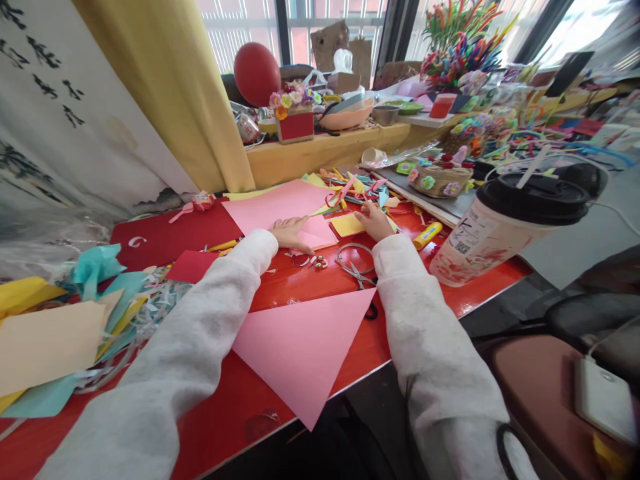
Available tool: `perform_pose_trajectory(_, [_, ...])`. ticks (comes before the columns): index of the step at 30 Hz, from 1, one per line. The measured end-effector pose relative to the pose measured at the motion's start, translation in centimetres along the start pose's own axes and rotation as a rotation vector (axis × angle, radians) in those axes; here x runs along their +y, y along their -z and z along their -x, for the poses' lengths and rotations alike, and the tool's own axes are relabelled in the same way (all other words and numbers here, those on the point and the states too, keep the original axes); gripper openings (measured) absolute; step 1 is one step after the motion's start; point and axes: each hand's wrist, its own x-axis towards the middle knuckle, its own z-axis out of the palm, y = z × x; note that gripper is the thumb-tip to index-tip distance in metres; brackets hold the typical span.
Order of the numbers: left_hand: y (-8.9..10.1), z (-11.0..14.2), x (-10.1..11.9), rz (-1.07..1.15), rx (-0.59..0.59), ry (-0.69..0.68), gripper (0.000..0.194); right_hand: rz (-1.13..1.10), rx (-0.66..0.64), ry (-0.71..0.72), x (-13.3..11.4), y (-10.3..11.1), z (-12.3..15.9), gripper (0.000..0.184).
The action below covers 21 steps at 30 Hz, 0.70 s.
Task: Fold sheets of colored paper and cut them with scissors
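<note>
My left hand point(290, 233) lies with fingers stretched over a small pink sheet point(320, 230), at the near edge of a large pink sheet point(280, 205). To the right, my right hand point(376, 221) rests beside a small yellow paper point(347, 225), fingers loosely bent and apart, with nothing visible in them. Pink-handled scissors point(343, 192) lie just beyond it. Between my forearms are black-handled scissors point(357, 272), a ring-shaped band point(354, 248) and small gold bells point(320, 262). A pink paper triangle point(305, 340) lies closest to me, its tip past the table edge.
A lidded drink cup point(500, 233) stands on the right, near a yellow glue stick point(427, 235). Coloured paper sheets point(50, 343) and shreds pile up at left. A woven basket point(440, 179) sits behind. A red balloon point(257, 73) rests by the window; a chair point(540, 380) is at right.
</note>
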Motion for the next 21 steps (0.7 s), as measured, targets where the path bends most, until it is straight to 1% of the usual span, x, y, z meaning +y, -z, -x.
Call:
perform_pose_trajectory(6, [-0.1, 0.3, 0.6, 0.005, 0.004, 0.023, 0.117, 0.009, 0.022, -0.002, 0.6, -0.2, -0.3, 0.048])
perform_pose_trajectory(9, [0.5, 0.5, 0.5, 0.026, 0.012, 0.015, 0.115, 0.014, 0.015, 0.019, 0.4, -0.1, -0.1, 0.051])
perform_pose_trajectory(11, [1.6, 0.5, -0.1, 0.024, 0.093, 0.055, 0.103, 0.016, 0.009, 0.043, 0.2, -0.1, 0.0, 0.052])
perform_pose_trajectory(13, [2.9, 0.7, -1.3, -0.048, 0.192, 0.142, 0.083, 0.021, 0.015, 0.07, 0.0, 0.0, 0.1, 0.052])
perform_pose_trajectory(14, [3.5, 0.8, -2.0, -0.099, 0.212, 0.184, 0.076, 0.025, 0.021, 0.082, -0.2, 0.1, 0.1, 0.052])
perform_pose_trajectory(15, [3.9, 0.9, -2.8, -0.142, 0.2, 0.211, 0.072, 0.029, 0.03, 0.094, -0.3, 0.1, 0.2, 0.052])
perform_pose_trajectory(17, [4.2, 1.3, -4.1, -0.201, 0.115, 0.228, 0.073, 0.039, 0.047, 0.112, -0.4, 0.1, 0.3, 0.052])
perform_pose_trajectory(19, [3.7, 1.6, -5.1, -0.23, 0.019, 0.233, 0.079, 0.046, 0.059, 0.128, -0.5, 0.2, 0.4, 0.051])
perform_pose_trajectory(21, [3.0, 1.8, -5.6, -0.254, -0.058, 0.239, 0.077, 0.053, 0.068, 0.143, -0.5, 0.2, 0.5, 0.05])
